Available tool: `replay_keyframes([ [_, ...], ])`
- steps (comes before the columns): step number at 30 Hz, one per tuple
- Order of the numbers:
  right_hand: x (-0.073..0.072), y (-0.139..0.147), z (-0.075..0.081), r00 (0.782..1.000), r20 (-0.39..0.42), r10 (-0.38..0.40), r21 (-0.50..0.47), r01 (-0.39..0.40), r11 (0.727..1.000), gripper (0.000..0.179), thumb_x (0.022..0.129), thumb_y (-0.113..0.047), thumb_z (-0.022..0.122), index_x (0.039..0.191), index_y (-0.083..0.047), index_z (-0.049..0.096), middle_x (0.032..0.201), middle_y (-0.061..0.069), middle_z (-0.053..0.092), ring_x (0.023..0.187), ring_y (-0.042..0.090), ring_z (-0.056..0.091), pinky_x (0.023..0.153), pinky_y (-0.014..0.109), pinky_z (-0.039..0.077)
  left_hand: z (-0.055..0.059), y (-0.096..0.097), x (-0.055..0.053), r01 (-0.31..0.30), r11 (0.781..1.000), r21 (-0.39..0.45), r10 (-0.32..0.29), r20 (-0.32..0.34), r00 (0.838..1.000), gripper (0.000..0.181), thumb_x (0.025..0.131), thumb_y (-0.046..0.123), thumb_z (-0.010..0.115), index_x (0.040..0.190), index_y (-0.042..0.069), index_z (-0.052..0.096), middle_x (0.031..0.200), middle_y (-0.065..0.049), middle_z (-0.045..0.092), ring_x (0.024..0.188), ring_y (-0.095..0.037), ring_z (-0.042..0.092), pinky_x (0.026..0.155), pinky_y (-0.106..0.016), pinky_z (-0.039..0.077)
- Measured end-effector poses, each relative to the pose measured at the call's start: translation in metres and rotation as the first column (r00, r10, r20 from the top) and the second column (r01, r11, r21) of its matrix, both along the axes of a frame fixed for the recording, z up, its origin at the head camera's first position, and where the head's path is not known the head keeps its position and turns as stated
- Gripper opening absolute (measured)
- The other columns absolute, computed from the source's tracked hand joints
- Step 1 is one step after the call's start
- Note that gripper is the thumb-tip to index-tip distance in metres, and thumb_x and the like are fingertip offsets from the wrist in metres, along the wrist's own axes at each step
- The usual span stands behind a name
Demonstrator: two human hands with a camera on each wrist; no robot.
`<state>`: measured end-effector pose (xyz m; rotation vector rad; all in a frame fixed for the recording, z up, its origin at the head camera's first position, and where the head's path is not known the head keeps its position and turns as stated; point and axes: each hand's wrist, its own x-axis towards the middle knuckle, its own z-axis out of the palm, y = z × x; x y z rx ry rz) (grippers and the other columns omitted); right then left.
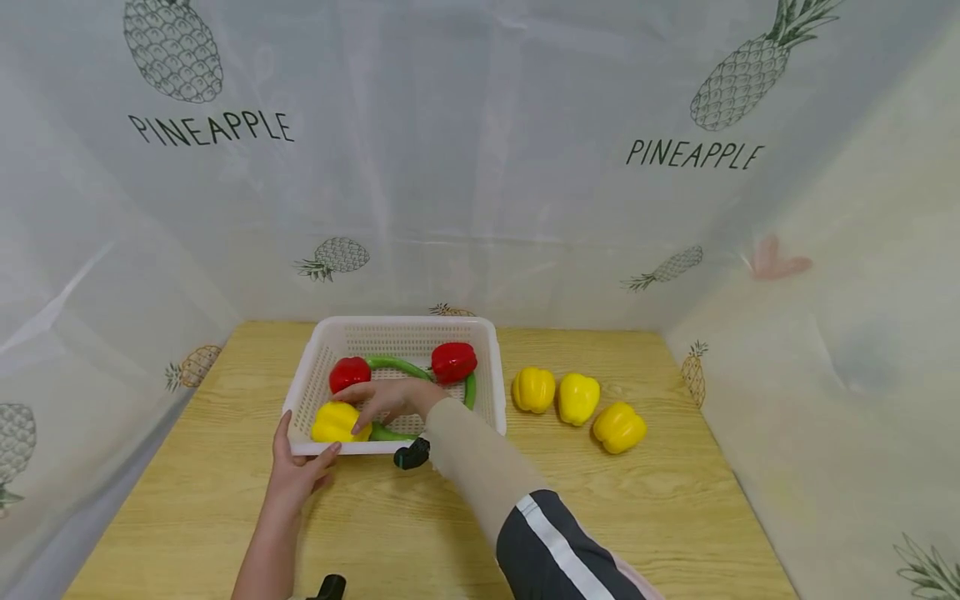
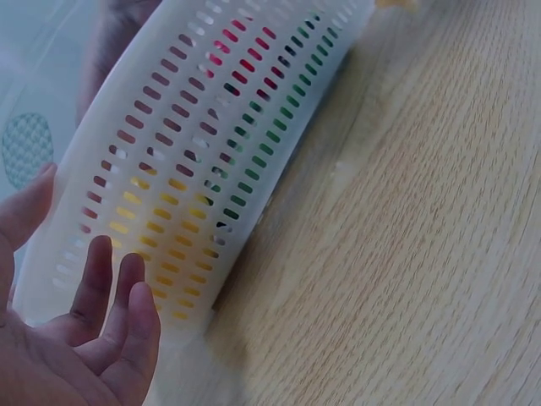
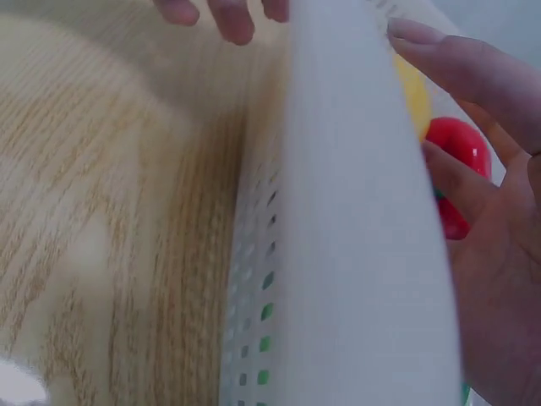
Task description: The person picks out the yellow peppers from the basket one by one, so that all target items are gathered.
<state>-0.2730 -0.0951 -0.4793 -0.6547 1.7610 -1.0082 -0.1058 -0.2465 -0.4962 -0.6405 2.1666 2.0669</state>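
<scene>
A white perforated plastic basket (image 1: 495, 367) stands on the table. Its front left corner lies between the spread thumb and fingers of my left hand (image 1: 296, 479), and one digit touches the rim in the left wrist view. My right hand (image 1: 390, 398) reaches over the front rim, thumb and fingers bent about a yellow bell pepper (image 1: 330, 423) at the basket's front left. Behind that pepper lies a red bell pepper (image 1: 349, 372); another red bell pepper (image 1: 454, 362) is at the right. Long green peppers (image 1: 401, 365) lie between them, partly hidden by my right hand and forearm.
Right of the basket, three yellow bell peppers (image 1: 534, 390) (image 1: 578, 398) (image 1: 619, 427) lie on the wooden table (image 1: 390, 533). Translucent sheeting (image 1: 480, 183) with pineapple prints hangs behind the table and along both sides.
</scene>
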Motion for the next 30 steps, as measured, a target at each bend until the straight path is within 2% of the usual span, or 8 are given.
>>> replay_keyframes([
  [3, 0.002, 0.000, -0.002, 1.000, 0.014, -0.001, -0.010, 0.001, 1.000, 0.071, 0.078, -0.006, 0.076, 0.138, -0.037, 0.054, 0.139, -0.018, 0.044, 0.116, 0.010, 0.044, 0.104, 0.054, 0.037, -0.002, 0.001, 0.001, -0.005, 1.000, -0.008, 0.005, -0.007, 1.000, 0.106, 0.092, 0.024, 0.069, 0.152, 0.039, -0.017, 0.147, -0.023, 0.039, 0.090, -0.017, 0.066, 0.079, -0.035, 0.052],
  [9, 0.004, -0.003, -0.006, 1.000, 0.020, -0.018, 0.000, 0.018, 1.000, 0.064, 0.082, -0.001, 0.074, 0.133, -0.037, 0.058, 0.138, -0.015, 0.044, 0.115, 0.012, 0.043, 0.101, 0.044, 0.041, -0.005, 0.002, 0.001, -0.001, 1.000, 0.002, 0.001, 0.000, 1.000, 0.106, 0.092, 0.024, 0.069, 0.152, 0.039, -0.017, 0.147, -0.021, 0.038, 0.090, -0.018, 0.066, 0.079, -0.033, 0.052],
  [16, 0.005, -0.002, -0.008, 0.998, -0.012, -0.065, 0.035, 0.065, 0.997, 0.059, 0.083, 0.000, 0.073, 0.127, -0.039, 0.062, 0.138, -0.014, 0.044, 0.115, 0.013, 0.044, 0.100, 0.056, 0.039, -0.006, 0.003, 0.001, -0.002, 1.000, 0.006, 0.002, -0.001, 1.000, 0.106, 0.092, 0.024, 0.070, 0.152, 0.039, -0.017, 0.147, -0.021, 0.038, 0.091, -0.019, 0.065, 0.077, -0.033, 0.052],
  [23, 0.003, 0.002, -0.004, 0.999, -0.022, -0.044, 0.019, 0.044, 0.999, 0.057, 0.084, -0.001, 0.071, 0.130, -0.034, 0.062, 0.137, -0.011, 0.047, 0.111, 0.015, 0.046, 0.096, 0.043, 0.046, -0.003, 0.003, 0.001, -0.002, 1.000, 0.011, 0.002, -0.012, 1.000, 0.106, 0.092, 0.021, 0.070, 0.152, 0.040, -0.017, 0.149, -0.017, 0.038, 0.089, -0.018, 0.064, 0.077, -0.033, 0.052],
  [27, 0.003, 0.007, 0.003, 0.999, 0.000, -0.042, 0.012, 0.042, 0.999, 0.056, 0.085, -0.001, 0.068, 0.131, -0.032, 0.060, 0.135, -0.008, 0.047, 0.110, 0.017, 0.047, 0.097, 0.048, 0.044, -0.001, 0.002, 0.001, 0.004, 1.000, 0.008, -0.004, -0.007, 1.000, 0.106, 0.093, 0.023, 0.069, 0.151, 0.041, -0.018, 0.152, -0.015, 0.034, 0.090, -0.019, 0.063, 0.078, -0.033, 0.052],
  [30, 0.000, 0.008, 0.003, 0.998, 0.027, -0.052, -0.003, 0.052, 0.999, 0.056, 0.084, 0.001, 0.068, 0.130, -0.030, 0.060, 0.130, -0.005, 0.049, 0.108, 0.017, 0.049, 0.095, 0.047, 0.047, 0.000, 0.001, 0.000, 0.006, 1.000, 0.003, -0.006, -0.006, 1.000, 0.106, 0.093, 0.023, 0.069, 0.151, 0.040, -0.018, 0.153, -0.014, 0.033, 0.090, -0.019, 0.063, 0.080, -0.034, 0.051],
])
